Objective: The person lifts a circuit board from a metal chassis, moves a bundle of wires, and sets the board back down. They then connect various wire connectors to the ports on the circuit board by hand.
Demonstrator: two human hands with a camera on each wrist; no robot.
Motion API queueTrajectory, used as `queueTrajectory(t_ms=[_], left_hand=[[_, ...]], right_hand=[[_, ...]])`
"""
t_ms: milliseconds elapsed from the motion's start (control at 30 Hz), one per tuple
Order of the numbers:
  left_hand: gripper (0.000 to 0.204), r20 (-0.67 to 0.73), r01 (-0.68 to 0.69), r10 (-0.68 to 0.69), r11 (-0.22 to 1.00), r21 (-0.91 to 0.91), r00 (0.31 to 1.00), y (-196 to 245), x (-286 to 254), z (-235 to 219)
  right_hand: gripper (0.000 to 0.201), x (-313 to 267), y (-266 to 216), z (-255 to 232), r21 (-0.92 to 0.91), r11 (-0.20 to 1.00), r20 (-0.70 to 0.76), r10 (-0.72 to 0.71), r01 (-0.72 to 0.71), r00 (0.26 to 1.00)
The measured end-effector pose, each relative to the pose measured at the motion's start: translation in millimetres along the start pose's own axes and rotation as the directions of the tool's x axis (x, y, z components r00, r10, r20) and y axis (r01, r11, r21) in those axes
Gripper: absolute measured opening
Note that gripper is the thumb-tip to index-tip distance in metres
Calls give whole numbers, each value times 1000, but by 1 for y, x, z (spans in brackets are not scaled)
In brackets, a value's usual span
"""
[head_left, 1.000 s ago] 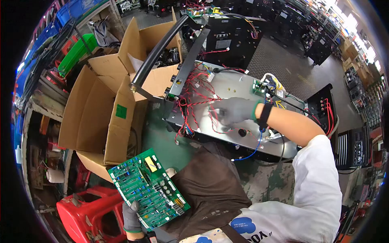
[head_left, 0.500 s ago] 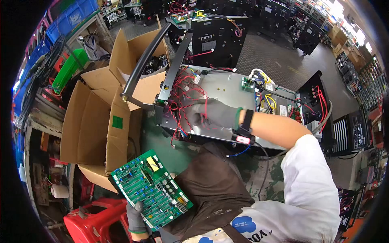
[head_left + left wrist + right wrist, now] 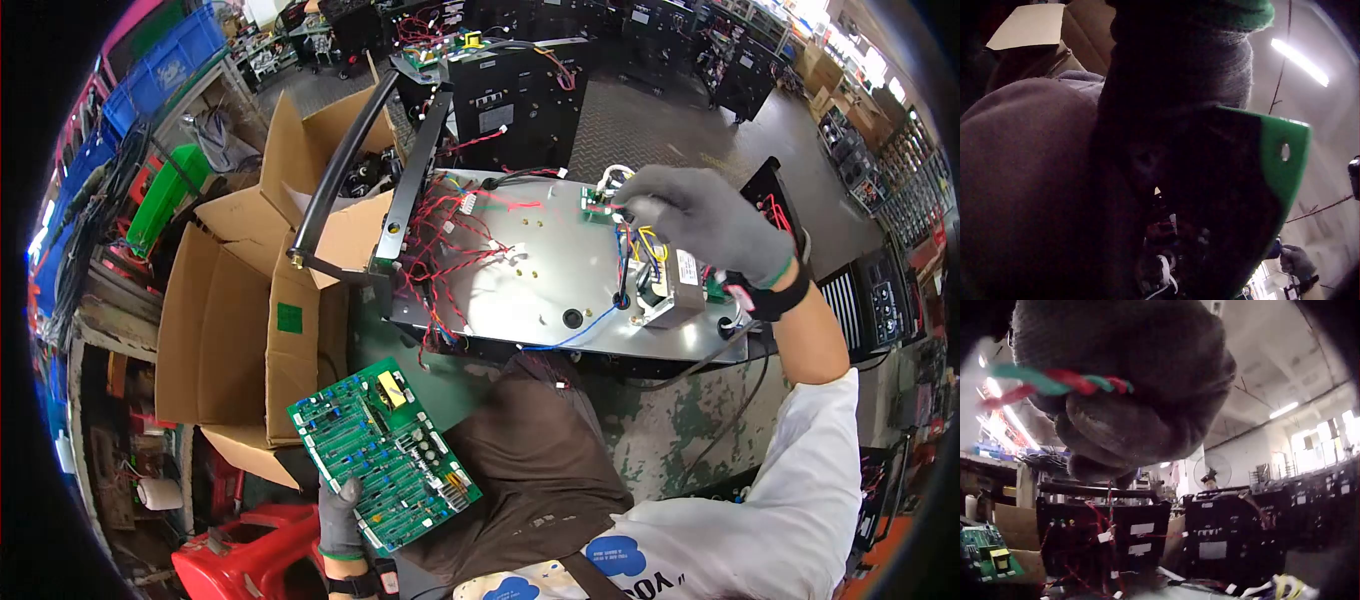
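Note:
In the head view my gloved left hand (image 3: 342,515) grips a green circuit board (image 3: 400,480) by its lower left edge, thumb on top. The board is tilted beside my apron; a yellow-topped part sits near its far edge. The left wrist view has the board's corner (image 3: 1288,162) lit and the rest dark. My gloved right hand (image 3: 705,225) is raised over the right part of a metal chassis plate (image 3: 500,300), its fingers curled. Close up, a twisted red and green wire (image 3: 1072,381) runs across these fingers, which pinch it.
Loose red wires (image 3: 430,250) with white connectors cover the plate's left end, below a black handle bar (image 3: 345,165). A transformer (image 3: 672,295) with yellow and blue wires sits at its right. An open cardboard box (image 3: 235,330) and red stool (image 3: 250,560) stand at the left.
My right hand has moved from the red wires at the plate's left and middle across to the right, and rises above the transformer. The left hand still holds the board.

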State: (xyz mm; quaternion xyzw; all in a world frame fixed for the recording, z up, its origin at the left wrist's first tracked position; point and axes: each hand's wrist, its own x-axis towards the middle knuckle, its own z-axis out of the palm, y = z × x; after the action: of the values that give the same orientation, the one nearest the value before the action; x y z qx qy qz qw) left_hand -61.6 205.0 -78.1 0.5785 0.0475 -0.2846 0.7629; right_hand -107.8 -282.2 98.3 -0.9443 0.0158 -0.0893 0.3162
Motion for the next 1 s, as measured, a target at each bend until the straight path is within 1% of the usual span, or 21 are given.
queueTrajectory(t_ms=[33,100,133,167,233,267,333,367,433,467,500,567,600,633,700,767,800,900,933,967,1000], left_hand=[[88,14,-7,7,1000,-9,1000,4,-2,4],[87,19,-7,7,1000,11,1000,4,-1,-2],[87,14,-11,10,1000,21,1000,3,-1,-3],[86,9,-15,15,999,31,1000,2,-1,-6],[85,14,-7,7,999,45,1000,-2,3,-16],[84,14,2,-3,998,60,1000,-3,4,-18],[83,-8,-1,1,998,55,1000,-1,0,-12],[83,-25,-3,4,999,50,1000,0,-3,-10],[83,-38,5,-2,998,64,999,0,-6,-13],[83,-46,10,-7,997,75,999,-3,-3,-12],[83,-49,7,-3,997,73,999,-4,-3,-13],[84,-70,-2,8,997,78,997,-6,-4,-12],[84,-56,-6,9,999,48,998,-6,-5,-9],[84,-57,-7,10,999,47,998,-3,-8,-3],[85,-96,2,-2,1000,-4,995,3,-16,9],[85,-108,11,-9,1000,23,994,-5,-14,-7],[85,-118,25,-19,998,52,993,-10,-14,-15],[83,-117,13,-8,999,44,993,-18,-16,-23],[82,-146,13,4,993,118,989,-32,-16,-45],[82,-147,6,12,993,120,989,-36,-19,-49],[82,-158,-33,53,992,122,986,-43,-21,-51]], right_hand=[[21,-5,-10,-8,-1,1000,-5,4,-4,1000],[22,-11,-18,-20,-244,964,-77,84,-101,993],[21,-12,-17,-23,-262,943,-91,188,-206,978],[21,-14,-9,-24,-263,942,-92,189,-207,978],[19,-19,19,-22,-376,905,-124,163,-198,979],[19,-20,29,-21,-376,906,-123,160,-195,979],[19,-19,49,-16,-478,840,-110,232,-256,966],[19,-18,59,-12,-476,843,-106,229,-252,968],[18,-16,73,-5,-710,694,21,192,-121,981],[17,-11,77,-1,-782,615,59,239,-104,969],[17,-6,77,1,-782,615,60,234,-100,970],[18,7,74,4,-804,587,91,-40,97,995],[21,19,66,5,-747,652,111,-64,126,992],[21,32,61,12,-748,652,112,-65,127,992],[22,62,52,30,-504,842,92,-170,193,981],[27,98,61,64,-428,891,116,-108,147,987],[29,114,66,79,-406,908,153,-39,99,987],[30,152,94,125,-268,961,291,150,-70,945],[30,164,103,139,-292,955,359,167,-60,918],[31,171,98,143,-315,948,427,187,-48,885],[30,162,97,146,-331,942,374,70,63,925]])
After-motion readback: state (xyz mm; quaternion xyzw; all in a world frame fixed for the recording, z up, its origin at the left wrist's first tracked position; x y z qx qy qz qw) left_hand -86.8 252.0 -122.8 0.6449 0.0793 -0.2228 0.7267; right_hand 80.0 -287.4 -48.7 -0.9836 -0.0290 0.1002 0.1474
